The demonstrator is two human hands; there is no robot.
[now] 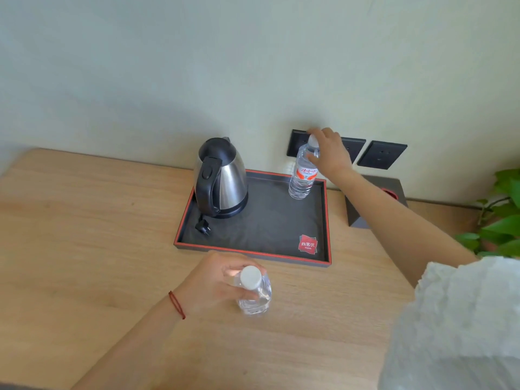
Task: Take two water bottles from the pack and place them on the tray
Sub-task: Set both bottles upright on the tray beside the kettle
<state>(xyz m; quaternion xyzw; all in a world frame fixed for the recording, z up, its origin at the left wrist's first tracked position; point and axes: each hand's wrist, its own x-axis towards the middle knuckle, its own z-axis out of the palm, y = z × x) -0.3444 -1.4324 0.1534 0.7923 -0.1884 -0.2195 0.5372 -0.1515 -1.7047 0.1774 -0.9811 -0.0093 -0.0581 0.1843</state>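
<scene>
A dark tray [264,223] with a red rim lies on the wooden desk. One clear water bottle [303,175] with a red label stands upright in the tray's far right corner, and my right hand [329,153] grips its neck just under the white cap. My left hand [216,280] holds a second clear bottle [254,294] by its upper part, above the desk just in front of the tray's near edge. The pack is not in view.
A steel and black kettle [219,178] stands on the tray's left side, its plug [202,226] lying beside it. Black wall sockets [381,154] sit behind the tray. A dark box [357,215] and a green plant [498,215] stand to the right.
</scene>
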